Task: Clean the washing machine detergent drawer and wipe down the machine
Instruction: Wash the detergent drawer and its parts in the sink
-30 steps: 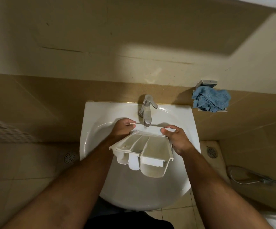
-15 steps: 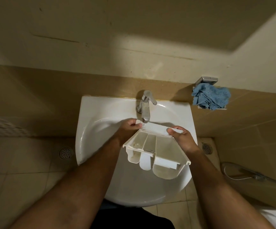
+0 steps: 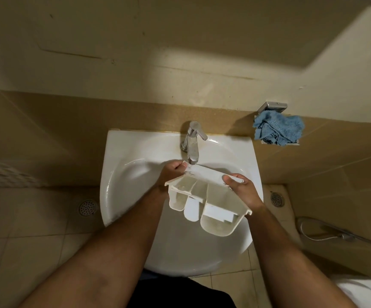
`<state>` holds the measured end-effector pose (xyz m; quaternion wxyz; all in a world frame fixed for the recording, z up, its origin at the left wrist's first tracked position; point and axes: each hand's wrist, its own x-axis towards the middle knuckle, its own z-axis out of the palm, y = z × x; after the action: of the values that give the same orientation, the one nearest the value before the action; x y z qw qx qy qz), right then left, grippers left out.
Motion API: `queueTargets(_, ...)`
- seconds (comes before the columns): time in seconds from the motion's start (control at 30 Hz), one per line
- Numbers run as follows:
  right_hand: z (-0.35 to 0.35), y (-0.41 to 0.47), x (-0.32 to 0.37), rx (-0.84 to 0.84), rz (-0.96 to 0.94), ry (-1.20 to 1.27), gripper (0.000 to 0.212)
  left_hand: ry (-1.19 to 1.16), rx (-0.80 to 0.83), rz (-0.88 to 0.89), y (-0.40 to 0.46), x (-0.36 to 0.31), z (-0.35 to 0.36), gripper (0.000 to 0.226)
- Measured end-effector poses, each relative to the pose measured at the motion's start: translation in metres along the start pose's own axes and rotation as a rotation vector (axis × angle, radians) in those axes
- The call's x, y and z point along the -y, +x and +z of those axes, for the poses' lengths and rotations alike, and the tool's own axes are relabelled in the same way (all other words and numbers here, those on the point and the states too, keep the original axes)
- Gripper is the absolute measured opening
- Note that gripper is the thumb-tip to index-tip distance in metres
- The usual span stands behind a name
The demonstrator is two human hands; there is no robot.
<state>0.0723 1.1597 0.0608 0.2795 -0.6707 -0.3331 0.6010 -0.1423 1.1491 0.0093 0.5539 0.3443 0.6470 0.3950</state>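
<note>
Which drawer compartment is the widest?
The compartment nearest the right hand; the two toward the left hand are narrower.

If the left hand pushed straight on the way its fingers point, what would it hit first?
Probably the faucet. The left hand grips the detergent drawer at its far left corner, fingers aimed up-right toward the spout just beyond. Depth is unclear; it might pass beneath the spout.

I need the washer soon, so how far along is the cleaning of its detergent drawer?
Done: the detergent drawer is out of the machine and over the sink. In hand: left hand and right hand hold it under the faucet; stains still show inside. Left: rinsing, refitting, and the wipe-down; the blue cloth hangs unused.
</note>
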Motion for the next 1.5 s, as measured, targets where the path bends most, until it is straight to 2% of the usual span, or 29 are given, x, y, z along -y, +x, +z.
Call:
queueTargets(0.07,0.004,-0.002,0.002,-0.027,-0.030,-0.062,0.047,-0.003,-0.028,0.019,0.001,0.002,-0.001,0.027)
queueTargets(0.23,0.015,-0.005,0.004,-0.085,-0.064,-0.253,0.040,-0.028,-0.106,0.089,-0.005,0.002,-0.005,0.037)
queueTargets(0.57,0.055,-0.007,0.004,-0.046,-0.065,-0.326,0.019,0.076,-0.255,0.044,-0.002,0.012,-0.039,0.031)
queueTargets(0.63,0.057,-0.010,0.008,-0.052,-0.084,-0.353,0.027,0.065,-0.277,0.057,-0.003,0.010,-0.040,0.029)
queueTargets(0.77,0.048,-0.018,0.019,-0.039,-0.070,-0.342,0.057,-0.007,-0.302,0.056,0.002,0.012,-0.034,0.029)
queueTargets(0.8,0.044,-0.020,0.023,-0.035,-0.070,-0.363,0.059,-0.048,-0.300,0.041,0.005,0.014,-0.031,0.028)
queueTargets(0.87,0.031,-0.024,0.032,-0.018,-0.084,-0.477,0.048,-0.106,-0.309,0.032,0.009,0.017,-0.026,0.022)
queueTargets(0.93,0.013,-0.028,0.040,0.070,-0.070,-0.508,0.029,-0.076,-0.324,0.040,0.011,0.017,-0.021,0.020)
queueTargets(1.0,-0.005,-0.036,0.048,0.233,-0.027,-0.459,0.025,-0.034,-0.324,0.056,0.014,0.017,-0.016,0.021)
queueTargets(1.07,-0.018,-0.051,0.060,0.389,-0.050,-0.510,0.043,0.030,-0.314,0.057,0.016,0.018,-0.012,0.021)
queueTargets(1.2,-0.029,-0.084,0.085,0.570,-0.123,-0.634,0.068,0.107,-0.300,0.045,0.021,0.018,-0.006,0.029)
queueTargets(1.3,-0.024,-0.103,0.097,0.662,-0.118,-0.812,0.072,0.158,-0.264,0.050,0.023,0.015,-0.001,0.030)
queueTargets(1.4,-0.008,-0.115,0.095,0.487,-0.146,-1.103,0.061,0.143,-0.217,0.031,0.025,0.012,0.005,0.029)
queueTargets(1.5,0.000,-0.120,0.091,0.366,-0.175,-1.156,0.041,0.085,-0.182,-0.004,0.029,0.012,0.008,0.020)
